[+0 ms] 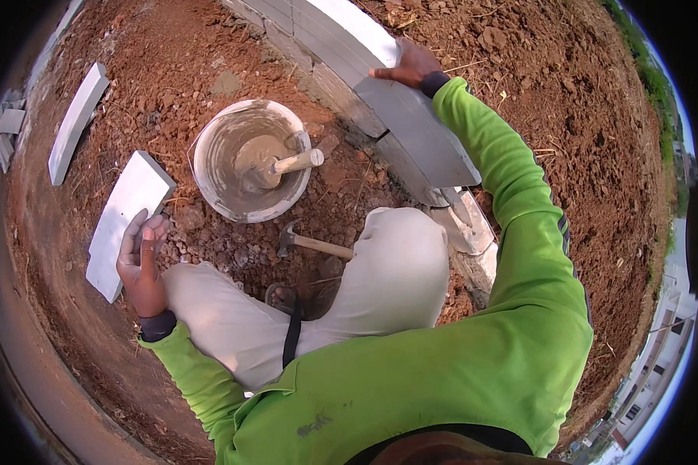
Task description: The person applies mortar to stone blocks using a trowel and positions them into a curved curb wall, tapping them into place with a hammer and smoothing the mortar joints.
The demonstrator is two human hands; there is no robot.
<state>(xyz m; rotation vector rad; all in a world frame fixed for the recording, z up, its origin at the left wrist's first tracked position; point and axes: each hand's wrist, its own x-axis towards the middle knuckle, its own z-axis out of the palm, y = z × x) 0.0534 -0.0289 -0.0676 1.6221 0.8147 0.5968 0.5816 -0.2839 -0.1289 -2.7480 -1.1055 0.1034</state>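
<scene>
My right hand (411, 66) lies over the top edge of a pale concrete block (423, 128) in the low wall, a finger or thumb against its grey near side. The far fingers are partly hidden. My left hand (142, 260) is raised beside a loose white block (132, 209) on the ground at my left. Its fingers stretch upward, slightly bent, and nothing shows in them; whether they touch the block I cannot tell. Between wall and block stands a mortar-smeared bucket (207, 182) holding wet grey mortar (256, 155) and a tool with a wooden handle (298, 161).
A hammer (322, 246) lies on the soil by my knee. Another white block (77, 120) rests farther left, with broken pieces (8, 128) beyond it. The wall's lower course (469, 221) runs past my right knee. Rough red soil (574, 147) spreads behind the wall.
</scene>
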